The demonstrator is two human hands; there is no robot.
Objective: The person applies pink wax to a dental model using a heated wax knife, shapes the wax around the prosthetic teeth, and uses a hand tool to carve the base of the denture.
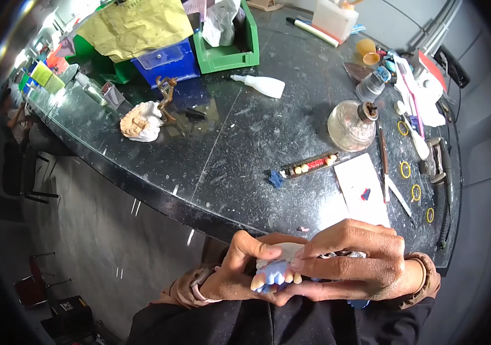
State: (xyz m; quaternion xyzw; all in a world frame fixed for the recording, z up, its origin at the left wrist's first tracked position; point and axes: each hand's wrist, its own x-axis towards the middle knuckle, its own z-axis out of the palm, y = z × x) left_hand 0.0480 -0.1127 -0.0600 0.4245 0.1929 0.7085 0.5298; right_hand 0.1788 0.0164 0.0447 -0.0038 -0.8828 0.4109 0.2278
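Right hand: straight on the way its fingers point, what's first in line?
The blue-and-white dental model, which the right hand already seems to touch. The left hand holds its far side. Exact contact is hard to judge from this view.

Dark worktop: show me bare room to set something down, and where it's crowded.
The widest free patch, merely specked, lies between the white squeeze bottle, the glass flask and the strip of teeth. Another lies between the plaster model and the blue scrap. Crowded: the right edge around the white-handled brush, and the back left around the blue bin.
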